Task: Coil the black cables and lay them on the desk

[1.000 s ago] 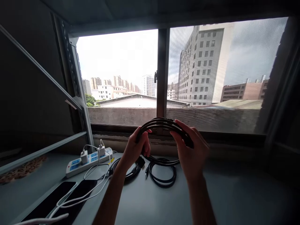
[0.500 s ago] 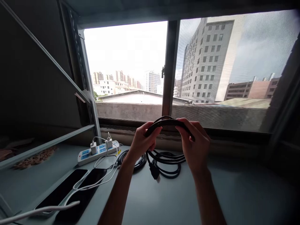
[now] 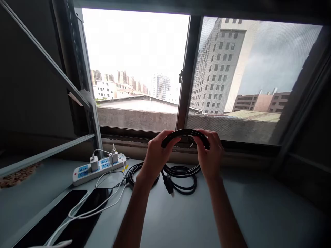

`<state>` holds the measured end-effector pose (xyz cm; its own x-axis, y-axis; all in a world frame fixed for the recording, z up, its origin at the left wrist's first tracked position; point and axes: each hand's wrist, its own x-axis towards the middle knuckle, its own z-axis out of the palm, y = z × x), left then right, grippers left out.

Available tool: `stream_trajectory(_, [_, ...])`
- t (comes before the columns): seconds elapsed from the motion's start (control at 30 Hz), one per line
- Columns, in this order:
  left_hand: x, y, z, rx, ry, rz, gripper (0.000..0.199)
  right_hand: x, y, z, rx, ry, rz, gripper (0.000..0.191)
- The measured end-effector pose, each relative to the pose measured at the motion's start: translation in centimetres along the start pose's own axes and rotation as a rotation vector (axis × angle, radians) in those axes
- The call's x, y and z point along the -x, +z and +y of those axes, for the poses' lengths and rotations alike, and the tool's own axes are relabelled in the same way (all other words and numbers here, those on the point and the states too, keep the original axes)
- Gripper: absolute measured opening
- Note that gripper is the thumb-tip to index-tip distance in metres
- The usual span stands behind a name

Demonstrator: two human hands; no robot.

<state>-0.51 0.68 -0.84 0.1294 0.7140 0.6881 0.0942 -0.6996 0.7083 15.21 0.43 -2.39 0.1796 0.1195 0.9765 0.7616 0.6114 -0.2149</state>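
Between my hands a coiled black cable is held up above the table. My left hand is closed round the left side of the coil, thumb on the near side. On the opposite side my right hand grips the same coil in a like way. A small connector end shows inside the loop. Below, on the table, lies another black cable in a loop, its dark plug pointing toward me. One more coiled black cable lies left of it, partly hidden by my left hand and forearm.
A white power strip with two white chargers stands at the left. White charging cords run across two dark phones at the front left. A metal frame post rises beside the window ledge behind the table.
The held coil has become rounder and more even, and a connector end now shows inside it. My right hand has come slightly nearer the left. The view has shifted a little.
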Motion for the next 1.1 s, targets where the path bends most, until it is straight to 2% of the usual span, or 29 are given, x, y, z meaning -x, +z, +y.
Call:
stream_trajectory(0.2, [-0.8, 1.2, -0.7, -0.076, 0.05, 0.098, 0.019, -0.2, -0.1, 1.3, 0.043, 0.08, -0.038, 0.018])
stream_trajectory(0.33, [-1.2, 1.2, -0.7, 0.024, 0.062, 0.162, 0.018, -0.3, -0.3, 1.5, 0.043, 0.2, -0.188, 0.031])
stream_trajectory(0.5, [-1.2, 0.4, -0.3, 0.152, 0.056, 0.202, 0.017, -0.3, -1.1, 0.6, 0.029, 0.286, -0.369, 0.035])
stream_trajectory(0.6, [-1.0, -0.1, -0.1, 0.224, 0.104, 0.27, 0.018, -0.7, -2.1, -0.4, -0.095, 0.391, -0.45, 0.034])
stream_trajectory(0.7, [-0.5, -0.4, -0.1, 0.201, 0.193, 0.295, 0.023, -1.1, -3.1, -1.4, -0.311, 0.493, -0.528, 0.034])
stream_trajectory(0.87, [-0.3, -0.1, -1.2, 0.079, 0.291, 0.315, 0.047, -1.1, -4.0, -2.7, -0.635, 0.587, -0.618, 0.04])
stream_trajectory(0.97, [-0.8, 0.5, -2.1, 0.093, 0.226, 0.319, 0.052, -1.1, -3.9, -3.0, -0.73, 0.648, -0.632, 0.044])
stream_trajectory(1.03, [-1.2, 0.7, -2.2, 0.113, 0.109, 0.279, 0.053, -1.2, -3.8, -2.8, -0.745, 0.682, -0.628, 0.044])
stream_trajectory(1.1, [-1.5, 0.7, -2.2, 0.17, -0.05, 0.223, 0.054, -1.4, -3.9, -2.4, -0.677, 0.654, -0.541, 0.043])
